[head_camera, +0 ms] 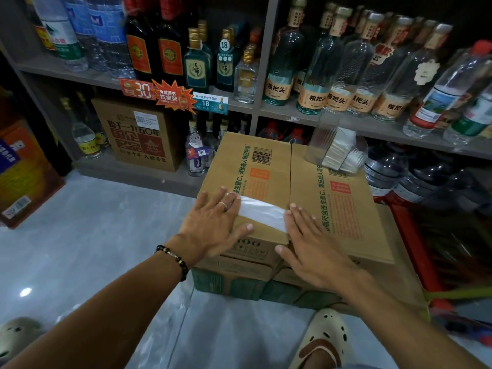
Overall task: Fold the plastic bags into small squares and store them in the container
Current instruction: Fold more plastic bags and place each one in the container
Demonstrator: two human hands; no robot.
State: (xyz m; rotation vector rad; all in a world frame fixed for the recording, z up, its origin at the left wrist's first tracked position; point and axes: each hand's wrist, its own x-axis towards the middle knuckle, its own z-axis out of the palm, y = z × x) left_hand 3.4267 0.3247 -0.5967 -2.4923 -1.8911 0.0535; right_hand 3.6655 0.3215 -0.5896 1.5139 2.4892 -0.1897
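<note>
A clear plastic bag (262,213), folded into a narrow strip, lies flat on top of a brown cardboard box (343,209). My left hand (215,222) presses flat on the strip's left end, fingers spread. My right hand (311,241) lies flat on its right end, fingers spread too. At the box's far right corner stands a clear plastic container (326,139) leaning over, with folded bags (343,155) beside or inside it. More clear plastic bags (170,315) lie on the floor between my arms.
Shelves of glass bottles (316,70) rise behind the box. A second cardboard box (138,134) sits on the lower shelf at left. Large water jugs (394,171) and a red rack (415,235) are at right. My sandalled feet (324,339) stand on the grey floor.
</note>
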